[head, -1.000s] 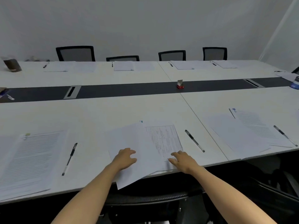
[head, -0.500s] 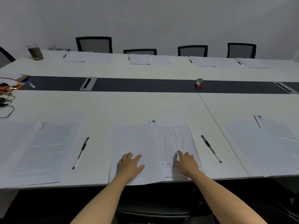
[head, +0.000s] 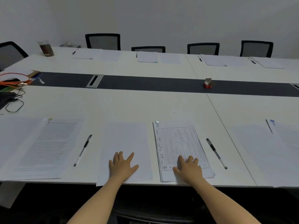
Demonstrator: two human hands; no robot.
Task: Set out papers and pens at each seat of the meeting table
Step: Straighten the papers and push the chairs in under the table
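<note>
clipped form (head: 178, 143): print unreadable; papers (head: 275, 151) at 3 o'clock cut off. your left grip (head: 123, 165) spread flat on blank sheet (head: 126, 139), right grip (head: 189, 168) flat on the form.

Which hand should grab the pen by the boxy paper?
Probably the right hand: it rests on the clipped form, the pen just beside it. The left hand sits on the blank sheet, farther off.

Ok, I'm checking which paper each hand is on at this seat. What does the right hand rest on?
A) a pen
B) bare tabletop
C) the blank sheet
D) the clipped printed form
D: the right hand lies on the clipped printed form, near its lower edge, while the left hand rests on the blank sheet beside it.
</note>
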